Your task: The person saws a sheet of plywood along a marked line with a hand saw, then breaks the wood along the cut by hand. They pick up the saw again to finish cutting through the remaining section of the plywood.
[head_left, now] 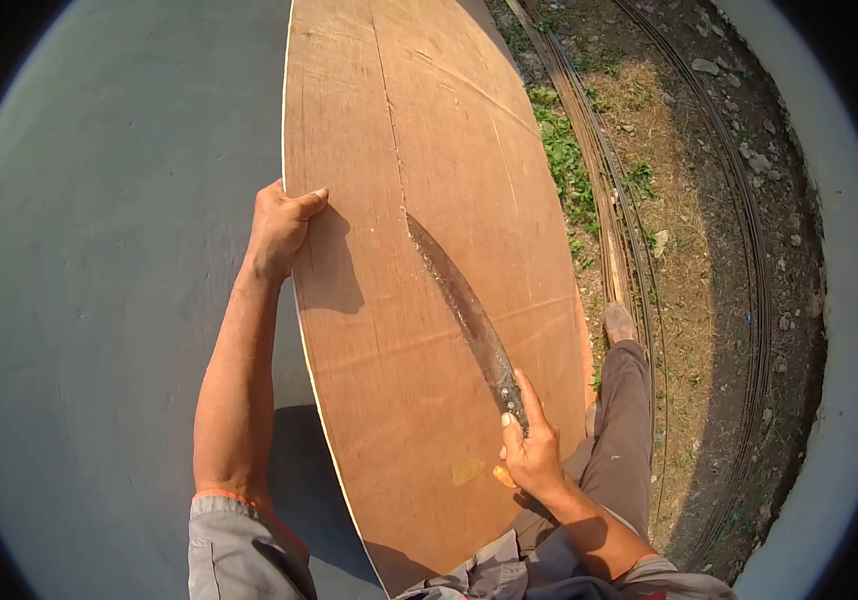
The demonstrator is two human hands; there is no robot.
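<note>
A large plywood sheet [349, 130] stretches away from my body, its pale left edge facing the grey surface. My left hand [285, 222] is closed over that edge, with the thumb on the top face. In my right hand [531, 445] is a curved hand saw [464, 310], gripped by its handle. The blade's tip meets the wood at the near end of a long, rough cut line that runs up the sheet. Most of the handle is hidden by my fingers; an orange-yellow end shows below them.
On the left is a smooth grey surface [119, 250]. To the right, long thin rods [599, 190] lie over soil, weeds and stones. My shoe [620, 324] is beside them. A pale wall [829, 420] borders the far right.
</note>
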